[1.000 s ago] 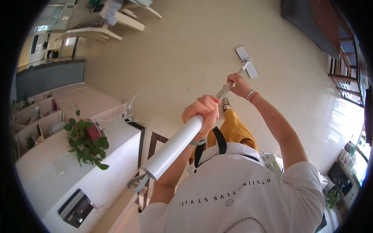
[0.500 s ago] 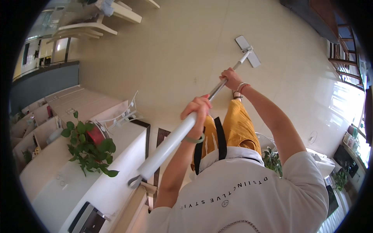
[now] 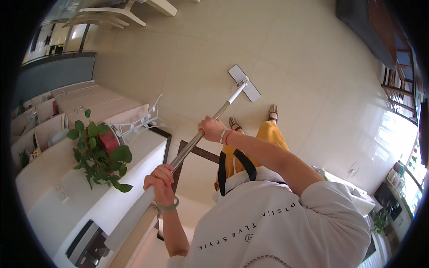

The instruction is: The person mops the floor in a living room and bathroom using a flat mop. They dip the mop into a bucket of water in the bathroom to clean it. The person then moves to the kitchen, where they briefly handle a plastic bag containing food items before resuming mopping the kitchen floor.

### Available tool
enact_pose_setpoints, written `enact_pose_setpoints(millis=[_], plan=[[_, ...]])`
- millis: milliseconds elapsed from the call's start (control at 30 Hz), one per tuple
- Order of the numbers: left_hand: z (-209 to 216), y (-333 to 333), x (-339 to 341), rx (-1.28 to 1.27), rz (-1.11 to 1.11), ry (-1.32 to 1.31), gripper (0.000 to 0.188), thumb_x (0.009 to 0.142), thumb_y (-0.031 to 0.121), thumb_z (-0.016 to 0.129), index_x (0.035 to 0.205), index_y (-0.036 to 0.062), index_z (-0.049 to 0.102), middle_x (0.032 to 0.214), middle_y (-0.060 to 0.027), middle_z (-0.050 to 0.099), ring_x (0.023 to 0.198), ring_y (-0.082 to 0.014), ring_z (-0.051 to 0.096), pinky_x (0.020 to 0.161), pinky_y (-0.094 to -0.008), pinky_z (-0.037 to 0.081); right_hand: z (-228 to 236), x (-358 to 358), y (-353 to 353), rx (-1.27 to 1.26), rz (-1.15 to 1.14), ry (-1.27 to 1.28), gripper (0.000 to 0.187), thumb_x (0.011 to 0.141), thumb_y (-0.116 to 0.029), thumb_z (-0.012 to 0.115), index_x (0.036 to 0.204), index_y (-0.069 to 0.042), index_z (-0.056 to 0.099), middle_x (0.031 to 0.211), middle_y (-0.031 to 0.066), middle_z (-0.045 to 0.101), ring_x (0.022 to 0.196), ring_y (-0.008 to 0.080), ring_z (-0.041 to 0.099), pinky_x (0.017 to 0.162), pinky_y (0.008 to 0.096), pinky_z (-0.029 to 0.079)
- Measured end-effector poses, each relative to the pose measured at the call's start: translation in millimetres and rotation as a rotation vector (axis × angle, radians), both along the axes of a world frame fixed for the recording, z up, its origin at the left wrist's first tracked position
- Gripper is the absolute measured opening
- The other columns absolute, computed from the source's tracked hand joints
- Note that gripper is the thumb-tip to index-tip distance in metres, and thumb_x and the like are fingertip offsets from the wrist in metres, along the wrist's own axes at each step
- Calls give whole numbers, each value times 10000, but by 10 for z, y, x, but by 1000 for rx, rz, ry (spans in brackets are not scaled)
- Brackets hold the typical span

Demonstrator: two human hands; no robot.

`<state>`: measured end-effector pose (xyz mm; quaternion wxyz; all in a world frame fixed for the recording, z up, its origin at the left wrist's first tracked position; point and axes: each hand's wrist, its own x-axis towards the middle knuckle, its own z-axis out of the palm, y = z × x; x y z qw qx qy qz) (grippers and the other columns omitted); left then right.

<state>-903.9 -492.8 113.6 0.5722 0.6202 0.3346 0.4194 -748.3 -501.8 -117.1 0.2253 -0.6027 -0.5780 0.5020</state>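
A flat mop slants from lower left to the upper middle, its long pole (image 3: 190, 148) silver with a white upper section. The white rectangular mop head (image 3: 245, 83) lies on the tiled floor ahead of my feet. My left hand (image 3: 161, 182) is closed round the pole near its thick white end, a green bangle on the wrist. Farther down, my right hand (image 3: 212, 129) wraps the silver part of the pole, with a pale bracelet and a red string at the wrist. The pole's top end runs over toward the white counter at lower left.
Left stands a white counter with shelves, bearing a leafy plant (image 3: 103, 152) and a white wire rack (image 3: 143, 118). White chair legs (image 3: 120, 15) show upper left, dark furniture (image 3: 368, 33) upper right. Beige tiles (image 3: 201, 53) stretch ahead. My sandalled feet (image 3: 273, 114) stand behind the mop head.
The mop head has been pulled back toward me and to the left. Both hands have shifted left and lower with the pole. My second foot now shows.
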Motion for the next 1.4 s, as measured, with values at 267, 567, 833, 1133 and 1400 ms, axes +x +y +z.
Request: enact_pose_setpoints(millis=[267,567,833,1133,1400], plan=[[-438,50,1324,-76,-183,-127,149,874,25,459,751,79,394,602,-41,438,547,-158,404,659,-402,423,-375,1458,-381,96,-197,-143,134,729,-64,599,846,-103,653,889,80,642,957,287,580,777,412,518],[-1258,-581,3460,-178,-643,-261,191,894,-42,475,754,73,412,676,-34,489,633,-139,481,858,-404,447,-813,3769,-1638,-126,-609,-412,144,759,-91,577,873,-131,656,956,89,605,912,298,592,800,418,492],[-1265,-937,3120,-119,-676,-180,193,887,-57,451,744,59,394,686,-41,489,661,-142,489,890,-413,445,-833,3367,-2026,-70,-655,-365,61,757,-102,568,795,-110,616,860,28,613,1004,223,531,854,445,448],[-380,-22,1260,-94,-674,-26,192,824,-119,421,755,51,365,670,-61,477,599,-149,455,825,-421,462,-430,1144,-996,229,-709,-187,44,706,-72,613,737,-103,617,779,54,617,861,280,546,758,369,501],[38,240,292,89,-468,181,147,830,-5,396,724,87,352,557,-28,400,544,-151,413,711,-417,447,35,73,-447,61,-507,-51,69,737,-116,600,797,-104,632,847,52,628,956,251,552,726,408,511]])
